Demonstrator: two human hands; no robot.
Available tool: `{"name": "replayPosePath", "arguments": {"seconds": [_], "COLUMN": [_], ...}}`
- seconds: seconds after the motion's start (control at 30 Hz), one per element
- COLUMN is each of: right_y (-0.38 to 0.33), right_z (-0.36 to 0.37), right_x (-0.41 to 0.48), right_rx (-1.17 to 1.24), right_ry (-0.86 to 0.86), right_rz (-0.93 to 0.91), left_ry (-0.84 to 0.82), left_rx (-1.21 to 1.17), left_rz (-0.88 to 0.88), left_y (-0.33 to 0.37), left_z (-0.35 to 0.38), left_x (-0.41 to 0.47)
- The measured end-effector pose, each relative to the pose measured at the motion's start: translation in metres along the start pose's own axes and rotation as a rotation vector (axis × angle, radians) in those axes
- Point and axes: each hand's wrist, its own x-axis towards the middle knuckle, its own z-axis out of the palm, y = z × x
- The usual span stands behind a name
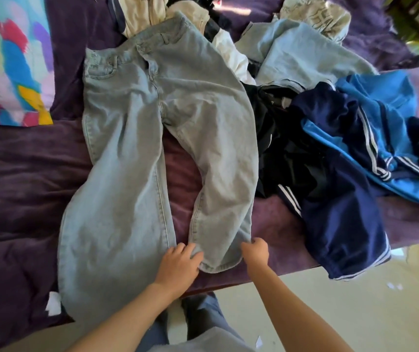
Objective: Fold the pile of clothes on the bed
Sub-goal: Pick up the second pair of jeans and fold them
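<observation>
No word, number or brand could be read anywhere. The pale grey garment [315, 16] at the far side of the pile bore a light printed pattern, too blurred to make out. A small pale mark on the black clothing [287, 158] was likewise illegible.

**Bedroom in a home**

A bed [277, 224] under a dark purple blanket [25, 194] spreads beyond the left hand [181, 266] and right hand [257, 253], jeans [127, 148] laid flat on it. Loose clothes [330, 153] lie heaped past the right hand, brightly patterned bedding [10, 59] far beyond the left hand, pale floor [343, 313] nearer than both.
</observation>
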Motion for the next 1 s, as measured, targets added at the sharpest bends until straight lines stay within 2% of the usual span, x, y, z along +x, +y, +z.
{"name": "replayPosePath", "arguments": {"seconds": [0.07, 0.23, 0.33, 0.4, 0.5, 0.63, 0.77, 0.87, 1.0], "right_y": [0.006, 0.038, 0.055, 0.066, 0.078, 0.077, 0.062, 0.048, 0.019], "right_z": [-0.020, -0.056, -0.072, -0.082, -0.081, -0.062, -0.056, -0.059, -0.060], "right_x": [-0.001, -0.011, -0.021, -0.023, -0.019, -0.009, -0.008, -0.017, -0.041], "right_rx": [0.040, 0.095, 0.163, 0.234, 0.325, 0.501, 0.580, 0.502, 0.353], "right_ry": [0.035, 0.167, 0.232, 0.257, 0.177, 0.085, 0.094, 0.204, 0.267], "right_rz": [-0.044, -0.152, -0.196, -0.190, -0.055, 0.115, 0.106, -0.008, -0.219], "left_ry": [0.067, 0.018, -0.169, -0.231, -0.320, -0.475, -0.533, -0.409, -0.133], "left_rx": [0.044, 0.169, 0.255, 0.259, 0.247, 0.221, 0.120, -0.119, -0.502], "left_rz": [0.073, 0.262, 0.375, 0.413, 0.453, 0.365, 0.354, 0.247, -0.044], "left_y": [-0.001, 0.020, 0.042, 0.055, 0.067, 0.065, 0.055, 0.045, 0.005], "left_z": [-0.007, -0.011, 0.000, 0.001, 0.000, 0.002, 0.004, -0.008, -0.035], "left_x": [0.000, 0.001, 0.000, 0.001, 0.003, 0.012, 0.009, 0.010, 0.012]}}
